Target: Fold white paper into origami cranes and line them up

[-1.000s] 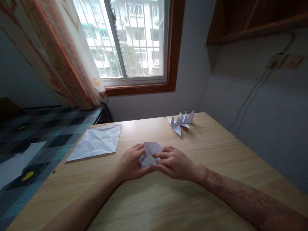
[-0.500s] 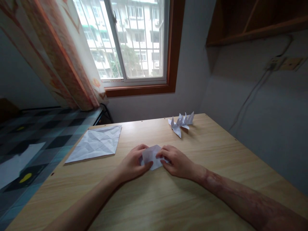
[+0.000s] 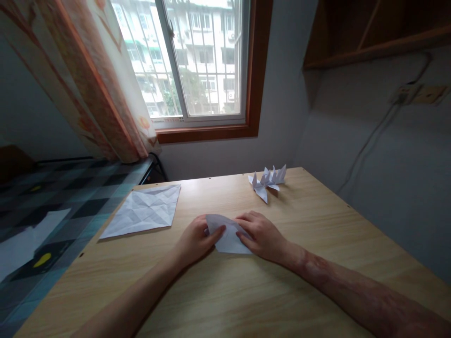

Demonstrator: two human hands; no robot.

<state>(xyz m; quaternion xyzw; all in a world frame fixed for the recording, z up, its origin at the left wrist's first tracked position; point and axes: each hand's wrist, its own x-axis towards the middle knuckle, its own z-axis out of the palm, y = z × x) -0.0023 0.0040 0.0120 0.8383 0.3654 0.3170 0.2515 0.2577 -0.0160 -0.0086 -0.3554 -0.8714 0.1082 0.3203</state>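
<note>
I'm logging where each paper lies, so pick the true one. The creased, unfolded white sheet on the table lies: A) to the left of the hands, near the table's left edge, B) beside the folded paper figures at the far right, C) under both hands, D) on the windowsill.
A: the creased sheet lies flat left of the left hand, apart from the folded paper that both it and the right hand press on the table.

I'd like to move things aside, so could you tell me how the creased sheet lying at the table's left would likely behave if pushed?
The creased sheet looks thin and light, so it would probably slide or lift. Its many folds suggest it would bend rather than stay flat.
</note>
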